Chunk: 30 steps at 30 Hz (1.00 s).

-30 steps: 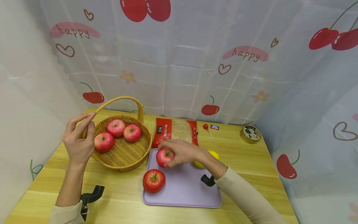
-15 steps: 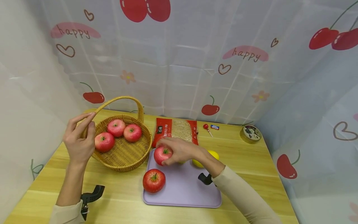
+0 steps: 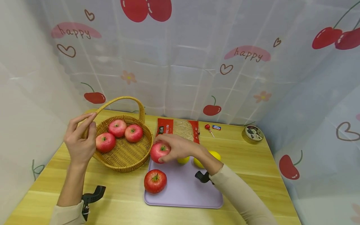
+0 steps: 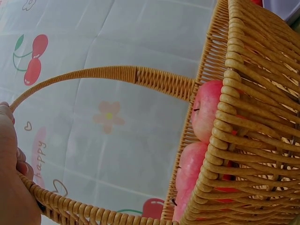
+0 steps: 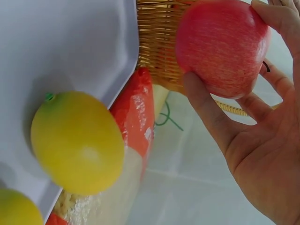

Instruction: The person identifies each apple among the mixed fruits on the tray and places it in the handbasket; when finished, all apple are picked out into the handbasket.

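Observation:
My left hand (image 3: pixel 80 139) grips the handle (image 4: pixel 105 72) of a round wicker basket (image 3: pixel 127 165) at the left of the table. Three pink-red apples lie together inside it, one apple (image 3: pixel 133 133) towards the back right. My right hand (image 3: pixel 177 147) holds another pink-red apple (image 5: pixel 222 47) between thumb and fingers, over the back left corner of a lilac tray (image 3: pixel 185 195), close to the basket's rim. A darker red apple (image 3: pixel 155 182) sits at the tray's left side. Two yellow fruits lie towards its back, one lemon-like fruit (image 5: pixel 77 143) large in the right wrist view.
Behind the tray lies a red bag of dried noodles (image 3: pixel 182 128), partly hidden by my right hand. To its right are a red lollipop (image 3: pixel 208 127), a small blue packet (image 3: pixel 216 127) and a round tin (image 3: pixel 252 134). A printed curtain (image 3: pixel 180 78) hangs behind the table.
My right hand has carried the apple left and slightly back, from over the tray towards the basket, uncovering a yellow fruit. The left hand and basket have stayed in place.

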{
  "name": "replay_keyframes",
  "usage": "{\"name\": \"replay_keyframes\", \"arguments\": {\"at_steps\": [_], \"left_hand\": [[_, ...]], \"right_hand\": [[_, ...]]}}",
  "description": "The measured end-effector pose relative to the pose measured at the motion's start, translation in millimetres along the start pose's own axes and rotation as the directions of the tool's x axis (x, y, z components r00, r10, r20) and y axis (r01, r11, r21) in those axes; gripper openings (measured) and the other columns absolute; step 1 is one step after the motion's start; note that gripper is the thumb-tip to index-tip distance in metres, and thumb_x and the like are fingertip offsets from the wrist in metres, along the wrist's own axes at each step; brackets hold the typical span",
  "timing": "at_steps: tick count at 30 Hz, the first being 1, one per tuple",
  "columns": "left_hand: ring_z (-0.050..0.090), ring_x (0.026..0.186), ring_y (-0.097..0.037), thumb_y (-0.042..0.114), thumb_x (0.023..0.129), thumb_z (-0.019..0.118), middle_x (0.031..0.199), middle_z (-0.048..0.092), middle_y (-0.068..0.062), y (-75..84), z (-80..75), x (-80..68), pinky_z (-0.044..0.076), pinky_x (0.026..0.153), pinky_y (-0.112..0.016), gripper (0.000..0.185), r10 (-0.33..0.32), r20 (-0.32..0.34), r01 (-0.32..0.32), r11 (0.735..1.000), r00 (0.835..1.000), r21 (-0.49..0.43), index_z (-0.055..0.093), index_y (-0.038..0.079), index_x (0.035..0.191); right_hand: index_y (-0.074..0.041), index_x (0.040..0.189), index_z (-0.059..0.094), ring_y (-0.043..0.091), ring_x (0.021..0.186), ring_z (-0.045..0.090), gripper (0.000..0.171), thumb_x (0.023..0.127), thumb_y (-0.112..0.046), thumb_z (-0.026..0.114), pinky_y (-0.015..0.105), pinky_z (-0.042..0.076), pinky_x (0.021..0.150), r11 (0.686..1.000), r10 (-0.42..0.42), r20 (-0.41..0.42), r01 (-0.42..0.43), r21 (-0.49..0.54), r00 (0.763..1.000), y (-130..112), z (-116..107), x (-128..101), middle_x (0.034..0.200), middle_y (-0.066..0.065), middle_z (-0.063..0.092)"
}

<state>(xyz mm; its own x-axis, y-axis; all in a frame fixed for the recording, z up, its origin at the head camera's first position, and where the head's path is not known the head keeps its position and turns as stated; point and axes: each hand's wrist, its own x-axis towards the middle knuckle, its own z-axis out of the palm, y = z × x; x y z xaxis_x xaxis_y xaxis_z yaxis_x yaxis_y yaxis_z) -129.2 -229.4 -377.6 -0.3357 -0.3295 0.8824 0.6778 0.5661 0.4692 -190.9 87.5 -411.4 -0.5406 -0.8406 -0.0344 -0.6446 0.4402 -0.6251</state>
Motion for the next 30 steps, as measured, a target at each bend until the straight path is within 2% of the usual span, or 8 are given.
{"name": "replay_keyframes", "arguments": {"at_steps": [10,19,26,30], "left_hand": [[0.064,0.099,-0.012,-0.003,0.09,0.062,0.102,0.069,-0.025,0.4,0.0,-0.2,0.045,0.083,-0.016,0.019,0.004,-0.003,-0.004,1.0,1.0,0.0,0.078,-0.005,0.1],[0.064,0.099,-0.012,-0.004,0.09,0.062,0.102,0.07,-0.025,1.9,0.0,-0.3,0.045,0.084,-0.016,0.019,0.004,-0.005,-0.004,1.0,1.0,0.007,0.078,-0.006,0.1],[0.065,0.1,-0.014,-0.004,0.09,0.063,0.102,0.07,-0.025,0.9,0.7,-0.6,0.046,0.085,-0.017,0.018,0.005,-0.006,-0.005,1.0,1.0,0.005,0.078,-0.006,0.1],[0.064,0.099,-0.012,-0.003,0.09,0.062,0.102,0.07,-0.025,-0.3,0.3,-1.1,0.044,0.082,-0.015,0.019,0.003,-0.006,-0.003,1.0,1.0,0.004,0.078,-0.005,0.1]], "right_hand": [[-0.032,0.132,0.054,0.003,0.104,0.057,0.058,0.081,-0.048,0.077,0.025,0.052,0.085,1.0,0.004,-0.011,-0.004,0.007,1.0,-8,2,13,0.122,-0.015,0.057],[-0.032,0.13,0.054,0.001,0.105,0.056,0.055,0.082,-0.048,0.077,0.023,0.051,0.088,0.997,-0.05,-0.01,0.05,0.054,0.999,-16,4,32,0.121,-0.018,0.057],[-0.033,0.128,0.054,0.001,0.104,0.056,0.055,0.082,-0.05,0.077,0.024,0.05,0.088,0.998,-0.047,0.002,0.047,0.034,0.999,-22,3,42,0.119,-0.018,0.056],[-0.03,0.128,0.054,0.001,0.105,0.055,0.056,0.082,-0.049,0.078,0.023,0.049,0.089,0.998,-0.06,0.022,0.059,0.027,0.998,-27,3,49,0.119,-0.017,0.056]]}}
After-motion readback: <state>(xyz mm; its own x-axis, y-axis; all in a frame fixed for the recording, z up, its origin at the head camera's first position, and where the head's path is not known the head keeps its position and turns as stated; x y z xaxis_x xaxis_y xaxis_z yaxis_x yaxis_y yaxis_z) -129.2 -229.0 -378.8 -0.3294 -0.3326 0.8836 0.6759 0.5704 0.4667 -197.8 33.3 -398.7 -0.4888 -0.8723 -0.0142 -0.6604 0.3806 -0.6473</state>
